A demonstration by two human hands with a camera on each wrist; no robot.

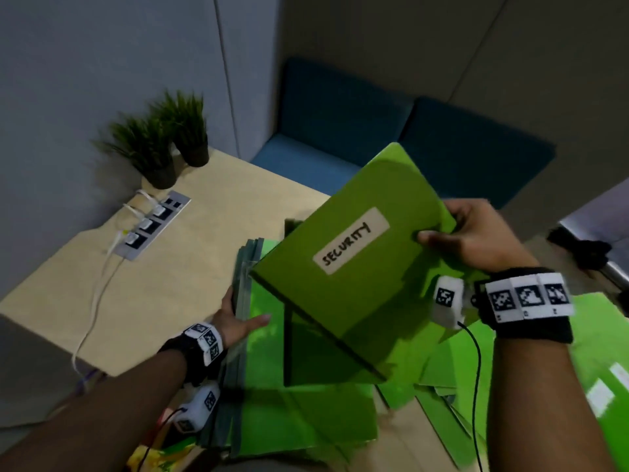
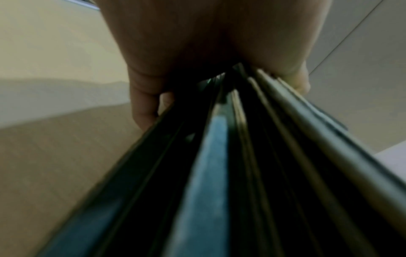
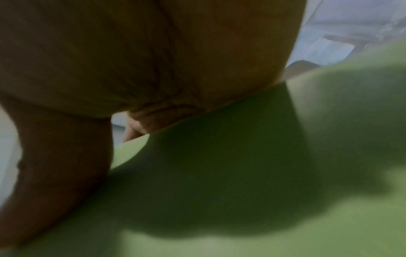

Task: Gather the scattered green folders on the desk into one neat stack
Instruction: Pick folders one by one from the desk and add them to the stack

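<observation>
My right hand (image 1: 456, 233) grips a green folder (image 1: 350, 267) labelled SECURITY by its right edge, thumb on top, and holds it tilted in the air above the desk. In the right wrist view the same folder (image 3: 241, 173) fills the frame under my palm. My left hand (image 1: 238, 318) grips a thick stack of green folders (image 1: 272, 369) at its left edge, thumb on top and fingers underneath. The left wrist view shows the stack's edges (image 2: 219, 156) fanning out from that grip. More green folders (image 1: 606, 369) lie loose at the right.
The light wooden desk (image 1: 170, 284) has two small potted plants (image 1: 160, 144) at its far left corner and a power strip (image 1: 149, 226) with white plugs and cables. A blue sofa (image 1: 391, 131) stands beyond the desk. A yellow packet (image 1: 153, 458) lies near the front edge.
</observation>
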